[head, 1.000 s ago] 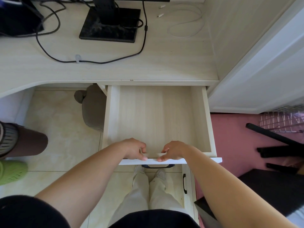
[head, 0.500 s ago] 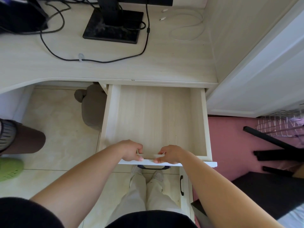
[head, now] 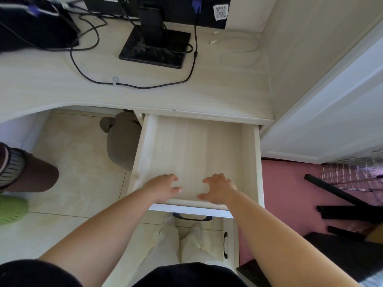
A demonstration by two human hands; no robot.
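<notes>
Drawer (head: 196, 154) under the desk (head: 145, 94) is standing pulled well out, its pale wooden floor bare, as you are reaching both hands just inside its front wall. Your left hand (head: 163, 188) and right hand (head: 219, 190) are lying open, fingers spread and lightly bent, clasping nothing. Whether the fingertips are touching the drawer floor cannot be told from the head view.

Judging by the pose, you are working the drawer along its runners. To do that well, you should be keeping the two hands level with each other and evenly either side of the middle, so the box is travelling straight and not skewing against the desk frame. You should be bringing the fingers out over the front wall before the drawer is nearing the desk edge, and pressing on the front panel or the black handle (head: 192, 218).

Relative to your hands, the front wall is sitting directly beneath your wrists, the drawer floor is lying under both palms, and the handle is hanging lower, nearer your feet, untouched. Both side walls are standing well apart from your hands.
</notes>
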